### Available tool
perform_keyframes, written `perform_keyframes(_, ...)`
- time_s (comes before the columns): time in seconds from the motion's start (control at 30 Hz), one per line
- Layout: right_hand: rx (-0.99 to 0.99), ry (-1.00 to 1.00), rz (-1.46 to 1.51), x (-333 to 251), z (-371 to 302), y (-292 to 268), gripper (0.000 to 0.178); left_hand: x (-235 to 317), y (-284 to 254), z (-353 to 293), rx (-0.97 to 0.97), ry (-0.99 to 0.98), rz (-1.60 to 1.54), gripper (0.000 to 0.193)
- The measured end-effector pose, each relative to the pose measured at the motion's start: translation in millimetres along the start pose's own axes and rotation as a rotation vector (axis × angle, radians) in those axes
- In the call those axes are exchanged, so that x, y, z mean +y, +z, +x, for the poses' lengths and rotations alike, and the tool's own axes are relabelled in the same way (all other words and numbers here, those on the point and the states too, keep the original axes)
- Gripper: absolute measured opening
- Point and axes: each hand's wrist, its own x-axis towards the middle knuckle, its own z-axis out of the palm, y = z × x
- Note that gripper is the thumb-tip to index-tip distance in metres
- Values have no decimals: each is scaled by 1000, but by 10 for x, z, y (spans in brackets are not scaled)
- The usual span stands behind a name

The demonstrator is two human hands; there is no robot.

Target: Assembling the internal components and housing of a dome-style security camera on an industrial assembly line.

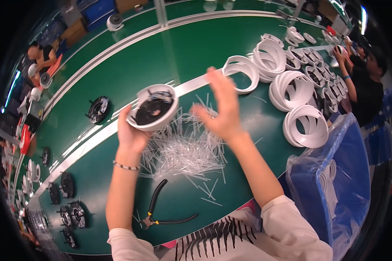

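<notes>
White ring housing [150, 127], head view: could tip or drop, since only 1 hand supports it.
Loose clear strips [185, 150]: lower down between the hands; might snag inside the housing if it dips.
Housing's place: in the left hand [132, 133], left of the right hand [224, 116].
Left hand: cupped around its outer side.
Right hand: spread wide, blurred, apparently empty.

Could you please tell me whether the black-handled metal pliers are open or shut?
Open: the black-handled metal pliers lie with their two handles spread wide apart.
</notes>
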Motion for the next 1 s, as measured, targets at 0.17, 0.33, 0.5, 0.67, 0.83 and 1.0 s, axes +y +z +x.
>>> perform_keyframes(0.17,-53,271,-531,939,-232,-392,33,299,-79,655,73,95,143,48)
perform_keyframes(0.33,-197,413,-525,1007,-293,-282,16,425,-288,1246,93,152,118,41)
perform_keyframes(0.5,-86,425,-485,1009,-298,-361,16,375,-272,1646,257,262,346,36)
perform_keyframes(0.67,24,498,-364,979,-257,-339,20,784,-408,1518,757,739,1720,46)
perform_keyframes(0.83,228,163,-271,588,-5,-419,10,1350,-699,1140,1004,401,2013,37)
perform_keyframes(1.0,-58,-278,127,-544,-21,-147,8,1308,-1300,927,914,431,1811,56)
